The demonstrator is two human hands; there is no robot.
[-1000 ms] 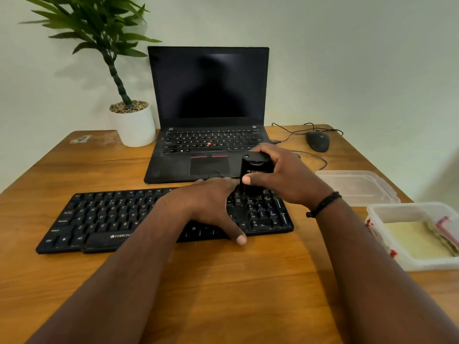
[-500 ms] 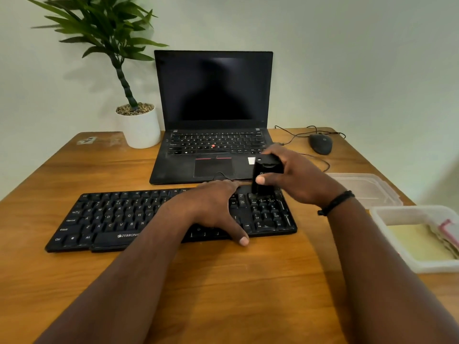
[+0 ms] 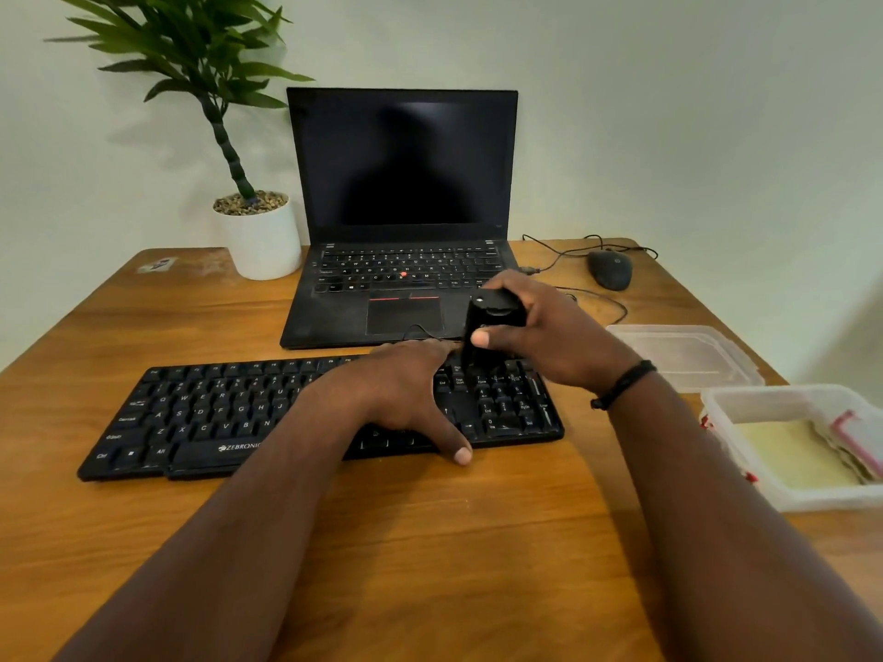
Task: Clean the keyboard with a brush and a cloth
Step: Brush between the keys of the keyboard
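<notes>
A black keyboard (image 3: 200, 413) lies across the wooden desk in front of me. My left hand (image 3: 406, 394) rests flat on its right-centre keys, thumb reaching down over the front edge. My right hand (image 3: 540, 332) grips a black brush (image 3: 492, 322) upright, its lower end on the keys at the keyboard's right part near the number pad. A yellow cloth (image 3: 793, 453) lies folded in an open clear plastic box (image 3: 783, 398) at the right.
An open black laptop (image 3: 401, 260) stands just behind the keyboard. A potted plant (image 3: 260, 231) is at back left, a wired mouse (image 3: 610, 269) at back right. The box's clear lid (image 3: 683, 351) lies right of the keyboard.
The view shifted slightly. My right hand with the brush moved a little to the right along the keyboard's upper right keys. My left hand stayed in place.
</notes>
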